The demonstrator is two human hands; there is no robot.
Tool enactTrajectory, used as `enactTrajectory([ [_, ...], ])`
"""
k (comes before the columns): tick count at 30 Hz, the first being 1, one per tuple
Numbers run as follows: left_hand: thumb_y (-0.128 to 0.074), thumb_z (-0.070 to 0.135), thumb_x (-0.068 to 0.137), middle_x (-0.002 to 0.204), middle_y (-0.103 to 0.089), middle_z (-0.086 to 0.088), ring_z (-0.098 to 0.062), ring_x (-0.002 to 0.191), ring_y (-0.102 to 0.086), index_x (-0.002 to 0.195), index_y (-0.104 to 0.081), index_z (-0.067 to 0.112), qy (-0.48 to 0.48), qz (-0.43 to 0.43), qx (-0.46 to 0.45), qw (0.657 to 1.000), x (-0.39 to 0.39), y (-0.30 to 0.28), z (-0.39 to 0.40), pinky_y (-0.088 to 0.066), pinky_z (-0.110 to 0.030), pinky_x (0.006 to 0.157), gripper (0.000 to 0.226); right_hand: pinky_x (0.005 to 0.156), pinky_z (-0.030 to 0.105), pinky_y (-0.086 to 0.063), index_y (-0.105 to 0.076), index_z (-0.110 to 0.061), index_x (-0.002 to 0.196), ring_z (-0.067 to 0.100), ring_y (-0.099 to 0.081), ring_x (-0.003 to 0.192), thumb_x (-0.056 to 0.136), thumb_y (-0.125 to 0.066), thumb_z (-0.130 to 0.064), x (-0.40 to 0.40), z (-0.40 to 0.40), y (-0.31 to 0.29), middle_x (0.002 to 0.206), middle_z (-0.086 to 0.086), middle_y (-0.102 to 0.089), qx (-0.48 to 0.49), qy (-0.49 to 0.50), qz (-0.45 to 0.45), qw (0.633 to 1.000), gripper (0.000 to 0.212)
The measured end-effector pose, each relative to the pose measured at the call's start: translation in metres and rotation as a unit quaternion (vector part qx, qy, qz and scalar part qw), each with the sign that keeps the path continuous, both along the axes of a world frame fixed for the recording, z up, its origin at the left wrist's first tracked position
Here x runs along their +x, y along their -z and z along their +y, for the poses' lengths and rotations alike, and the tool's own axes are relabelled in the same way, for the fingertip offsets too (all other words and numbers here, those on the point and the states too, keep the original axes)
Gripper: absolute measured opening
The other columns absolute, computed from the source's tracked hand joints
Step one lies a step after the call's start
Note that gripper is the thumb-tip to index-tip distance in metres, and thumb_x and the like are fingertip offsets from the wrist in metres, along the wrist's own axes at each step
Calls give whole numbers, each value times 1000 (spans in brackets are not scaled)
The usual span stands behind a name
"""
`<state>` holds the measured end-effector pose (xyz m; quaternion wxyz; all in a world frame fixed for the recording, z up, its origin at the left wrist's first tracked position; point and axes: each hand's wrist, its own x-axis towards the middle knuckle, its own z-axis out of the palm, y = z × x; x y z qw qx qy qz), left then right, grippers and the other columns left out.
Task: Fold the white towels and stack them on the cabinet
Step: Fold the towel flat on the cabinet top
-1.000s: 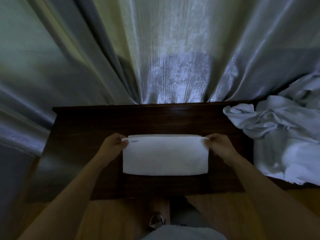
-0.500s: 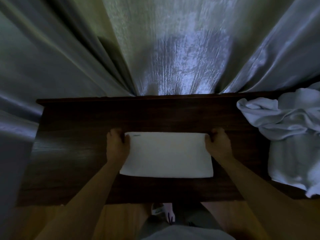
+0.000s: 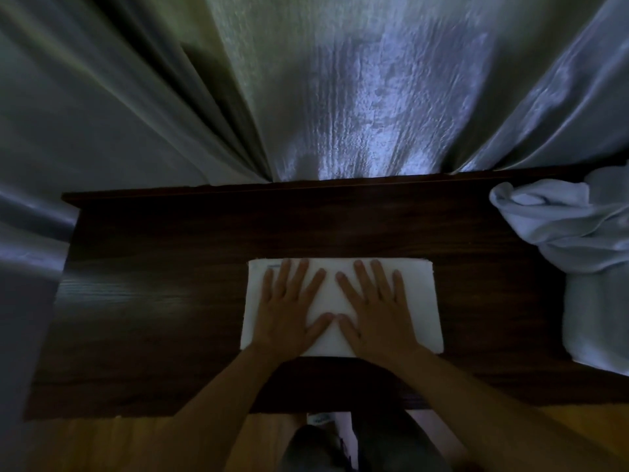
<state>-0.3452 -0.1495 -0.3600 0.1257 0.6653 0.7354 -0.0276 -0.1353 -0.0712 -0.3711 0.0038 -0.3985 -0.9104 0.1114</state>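
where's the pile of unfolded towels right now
In the head view the crumpled towel pile lies at the right end of the dark cabinet top, right of the folded towel that both hands press flat.

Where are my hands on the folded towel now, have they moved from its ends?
Yes. The left hand and right hand came inward from the folded towel's ends, now flat on its middle, on the cabinet.

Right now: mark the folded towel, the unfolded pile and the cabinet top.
folded towel (image 3: 420,301): head view, bare right part beside the hands.
unfolded pile (image 3: 558,226): head view, crumpled middle folds at the right.
cabinet top (image 3: 163,301): head view, bare dark wood left of the towel.
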Motion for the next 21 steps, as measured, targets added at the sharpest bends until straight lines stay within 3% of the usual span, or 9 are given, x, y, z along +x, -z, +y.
enactTrajectory([
  [8,-23,79,93,169,6,-10,-26,156,11,162,3,24,-55,-4,11,998,-43,0,-12,0,-51,126,92,127,47,-7,-14,-23,163,33,-7,156,100,-28,-56,54,33,-7,169,16,-10,17,54,-25,998,72],
  [12,-23,67,96,167,9,-18,-39,155,6,162,0,16,-61,8,0,998,-13,-11,-13,-1,-55,125,87,124,59,-8,-14,-22,162,41,-5,155,98,-31,-54,42,16,-19,169,17,-6,37,55,-59,996,74],
  [15,-23,70,94,168,16,-12,-37,155,11,162,2,24,-32,-35,5,999,16,-6,-21,5,-57,124,85,121,64,-7,-9,-28,163,40,2,155,96,-34,-58,36,-4,-20,170,10,1,38,35,-73,996,77],
  [21,-25,76,92,170,4,-9,-37,155,9,162,-4,29,-19,-21,42,999,-2,6,-24,2,-64,121,87,118,69,-10,-4,-31,162,42,4,155,96,-27,-64,16,-15,-16,171,8,3,21,64,-97,993,78],
])
